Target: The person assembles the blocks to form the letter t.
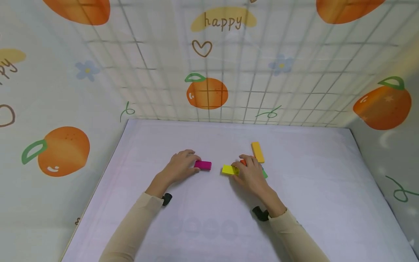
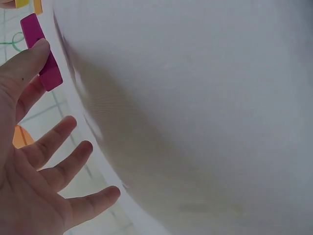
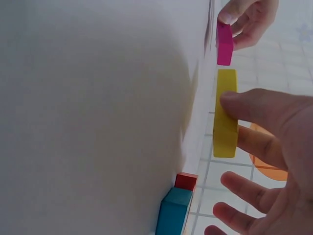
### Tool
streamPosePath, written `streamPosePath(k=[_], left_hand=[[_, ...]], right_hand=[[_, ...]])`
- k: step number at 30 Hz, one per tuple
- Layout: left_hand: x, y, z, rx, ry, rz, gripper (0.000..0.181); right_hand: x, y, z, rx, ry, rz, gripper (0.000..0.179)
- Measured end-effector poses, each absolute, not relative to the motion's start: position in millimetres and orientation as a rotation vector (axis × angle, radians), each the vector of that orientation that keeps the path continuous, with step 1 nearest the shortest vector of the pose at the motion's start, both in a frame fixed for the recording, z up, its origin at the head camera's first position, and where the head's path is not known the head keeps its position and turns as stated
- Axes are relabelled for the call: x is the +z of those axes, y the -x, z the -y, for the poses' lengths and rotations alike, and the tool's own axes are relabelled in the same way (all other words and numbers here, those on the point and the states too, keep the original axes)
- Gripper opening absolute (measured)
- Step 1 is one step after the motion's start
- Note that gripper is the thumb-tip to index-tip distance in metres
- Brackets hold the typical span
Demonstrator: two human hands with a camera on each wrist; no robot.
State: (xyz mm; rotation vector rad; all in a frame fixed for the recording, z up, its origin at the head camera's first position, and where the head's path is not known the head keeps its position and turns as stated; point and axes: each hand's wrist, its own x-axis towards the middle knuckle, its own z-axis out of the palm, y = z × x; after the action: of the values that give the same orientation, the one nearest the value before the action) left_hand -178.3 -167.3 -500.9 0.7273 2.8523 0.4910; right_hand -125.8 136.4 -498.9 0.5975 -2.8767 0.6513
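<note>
My left hand (image 1: 179, 166) pinches a magenta block (image 1: 204, 166) between thumb and forefinger, its other fingers spread apart in the left wrist view. To the right, my right hand (image 1: 252, 177) holds a yellow block (image 1: 228, 170) the same way, thumb on one face and a finger behind. A short gap separates the two blocks, whose ends point towards each other. Partly covered by the right hand are a red block (image 1: 243, 162) and a green block (image 1: 264, 174). In the right wrist view a teal block (image 3: 173, 211) lies near the red one.
An orange-yellow block (image 1: 258, 152) lies just beyond the right hand on the white tabletop (image 1: 196, 233). A printed cloth (image 1: 157, 80) with oranges and grid lines rises behind the table and along its sides.
</note>
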Motion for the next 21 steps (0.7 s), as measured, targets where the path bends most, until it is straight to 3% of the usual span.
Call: streamPosePath(k=[21], left_hand=[[-501, 174, 166, 0.422, -0.654, -2.852, 0.036]], right_hand=[[-500, 141, -130, 0.676, -0.624, 2.886, 0.033]])
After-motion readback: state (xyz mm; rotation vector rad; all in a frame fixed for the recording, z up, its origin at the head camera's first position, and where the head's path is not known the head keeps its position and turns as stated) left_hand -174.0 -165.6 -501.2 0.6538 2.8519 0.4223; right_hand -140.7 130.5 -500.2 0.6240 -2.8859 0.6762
